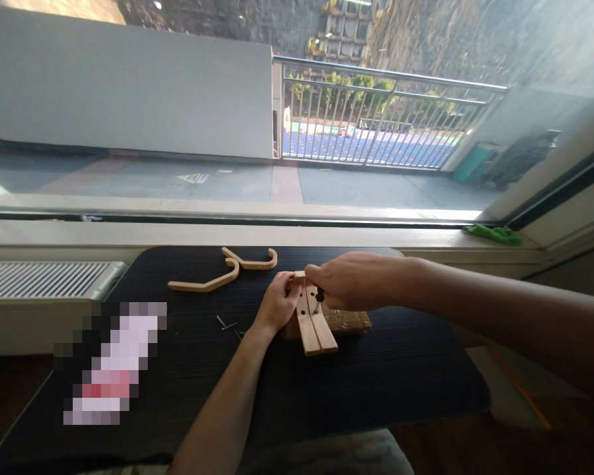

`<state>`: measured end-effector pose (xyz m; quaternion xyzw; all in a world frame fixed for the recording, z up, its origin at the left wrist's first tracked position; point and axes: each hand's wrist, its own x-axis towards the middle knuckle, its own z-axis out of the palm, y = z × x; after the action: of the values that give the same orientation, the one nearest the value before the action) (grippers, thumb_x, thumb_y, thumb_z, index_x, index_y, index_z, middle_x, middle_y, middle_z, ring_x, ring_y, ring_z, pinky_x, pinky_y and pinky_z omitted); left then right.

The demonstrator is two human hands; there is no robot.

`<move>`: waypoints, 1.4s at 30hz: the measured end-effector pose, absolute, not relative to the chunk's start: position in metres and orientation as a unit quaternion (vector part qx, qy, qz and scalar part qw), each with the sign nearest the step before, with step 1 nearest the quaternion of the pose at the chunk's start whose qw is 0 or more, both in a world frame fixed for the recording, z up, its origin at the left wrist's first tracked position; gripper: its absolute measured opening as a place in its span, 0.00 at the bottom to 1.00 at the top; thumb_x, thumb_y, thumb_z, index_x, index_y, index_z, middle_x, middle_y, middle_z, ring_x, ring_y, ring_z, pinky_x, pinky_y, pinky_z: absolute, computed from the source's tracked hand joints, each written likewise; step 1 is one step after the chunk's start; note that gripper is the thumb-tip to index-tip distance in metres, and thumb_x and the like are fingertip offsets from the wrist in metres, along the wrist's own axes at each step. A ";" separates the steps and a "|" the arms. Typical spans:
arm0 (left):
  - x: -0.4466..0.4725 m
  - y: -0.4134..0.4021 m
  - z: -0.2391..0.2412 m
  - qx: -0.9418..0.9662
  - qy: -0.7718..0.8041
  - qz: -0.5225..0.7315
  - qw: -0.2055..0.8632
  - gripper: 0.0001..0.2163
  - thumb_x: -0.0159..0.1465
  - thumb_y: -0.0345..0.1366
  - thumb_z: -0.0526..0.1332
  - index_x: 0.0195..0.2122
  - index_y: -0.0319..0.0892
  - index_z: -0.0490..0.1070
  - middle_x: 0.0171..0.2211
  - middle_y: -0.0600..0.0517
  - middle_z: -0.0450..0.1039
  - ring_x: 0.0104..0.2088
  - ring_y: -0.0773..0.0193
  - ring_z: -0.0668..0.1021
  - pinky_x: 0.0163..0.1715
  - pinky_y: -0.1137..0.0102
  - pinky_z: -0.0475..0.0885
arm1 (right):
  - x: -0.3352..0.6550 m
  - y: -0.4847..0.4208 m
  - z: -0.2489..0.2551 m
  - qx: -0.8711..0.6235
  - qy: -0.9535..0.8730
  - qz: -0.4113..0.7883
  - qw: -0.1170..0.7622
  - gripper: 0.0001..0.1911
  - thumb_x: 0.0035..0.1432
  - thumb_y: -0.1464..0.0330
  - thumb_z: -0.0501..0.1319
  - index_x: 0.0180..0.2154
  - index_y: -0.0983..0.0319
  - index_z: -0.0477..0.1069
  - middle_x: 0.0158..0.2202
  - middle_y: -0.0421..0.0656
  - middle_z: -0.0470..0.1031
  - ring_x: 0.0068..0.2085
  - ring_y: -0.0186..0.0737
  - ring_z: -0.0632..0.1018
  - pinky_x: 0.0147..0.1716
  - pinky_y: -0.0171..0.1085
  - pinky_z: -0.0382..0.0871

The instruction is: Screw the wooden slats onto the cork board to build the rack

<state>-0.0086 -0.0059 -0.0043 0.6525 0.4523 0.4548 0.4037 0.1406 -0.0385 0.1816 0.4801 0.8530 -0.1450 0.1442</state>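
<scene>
Near the middle of the black table, a pale wooden piece [318, 333] made of two strips side by side rests across a brown block [351, 321]. Several dark holes or screw heads dot its upper part. My left hand [278, 303] grips its left edge, thumb on top. Above the right strip, my right hand [344, 280] is closed around a screwdriver [319, 298], its handle mostly hidden in my fingers. The metal shaft points down to a spot on the strip. Whether the tip sits in a screw cannot be made out.
Two curved wooden hooks [208, 285] lie at the table's back left. Several loose screws [226, 324] are left of my left hand. A blurred-out patch [121, 363] covers something at the left. Behind the black table [376, 389] are a windowsill and a green cloth [494, 234].
</scene>
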 end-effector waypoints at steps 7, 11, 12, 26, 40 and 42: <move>-0.009 -0.006 -0.004 0.659 0.460 0.448 0.392 0.04 0.63 0.32 0.58 0.33 0.42 0.71 0.33 0.52 0.71 0.35 0.63 0.75 0.42 0.68 0.73 | 0.139 -0.040 0.180 0.482 0.855 -0.157 0.114 0.17 0.60 0.74 0.58 0.49 0.53 0.71 0.41 0.47 0.81 0.43 0.49 0.81 0.40 0.45 0.70; -0.010 -0.005 -0.005 0.658 0.459 0.448 0.395 0.03 0.63 0.32 0.59 0.34 0.41 0.72 0.34 0.51 0.71 0.36 0.64 0.75 0.42 0.69 0.73 | 0.137 -0.041 0.180 0.501 0.841 -0.173 0.113 0.16 0.58 0.74 0.60 0.46 0.51 0.73 0.41 0.46 0.82 0.44 0.49 0.81 0.41 0.45 0.70; -0.010 -0.005 -0.005 0.657 0.459 0.448 0.397 0.03 0.63 0.32 0.59 0.35 0.41 0.72 0.34 0.51 0.72 0.36 0.64 0.75 0.42 0.69 0.73 | 0.137 -0.041 0.180 0.504 0.838 -0.173 0.116 0.16 0.58 0.74 0.60 0.46 0.51 0.73 0.41 0.46 0.82 0.44 0.49 0.81 0.42 0.46 0.70; -0.010 -0.006 -0.004 0.664 0.457 0.445 0.391 0.03 0.63 0.32 0.58 0.34 0.41 0.71 0.36 0.50 0.72 0.36 0.64 0.75 0.41 0.69 0.73 | 0.137 -0.031 0.174 0.405 0.890 -0.098 0.188 0.15 0.62 0.71 0.57 0.50 0.63 0.70 0.34 0.50 0.81 0.33 0.49 0.81 0.27 0.41 0.64; -0.009 -0.004 -0.005 0.647 0.450 0.465 0.403 0.04 0.61 0.31 0.60 0.36 0.41 0.73 0.34 0.52 0.72 0.36 0.63 0.76 0.39 0.70 0.73 | 0.136 -0.039 0.177 0.446 0.877 -0.116 0.134 0.13 0.59 0.74 0.62 0.46 0.57 0.74 0.36 0.48 0.82 0.36 0.49 0.82 0.29 0.42 0.68; -0.009 -0.004 -0.005 0.645 0.448 0.466 0.408 0.04 0.60 0.31 0.60 0.36 0.41 0.73 0.34 0.51 0.73 0.35 0.63 0.76 0.39 0.70 0.73 | 0.136 -0.040 0.178 0.446 0.878 -0.111 0.133 0.12 0.59 0.75 0.62 0.45 0.58 0.74 0.35 0.49 0.82 0.35 0.49 0.82 0.28 0.42 0.68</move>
<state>-0.0093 -0.0045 -0.0046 0.6447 0.4480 0.4658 0.4083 0.1362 -0.0397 0.1777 0.4460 0.8781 -0.1108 0.1334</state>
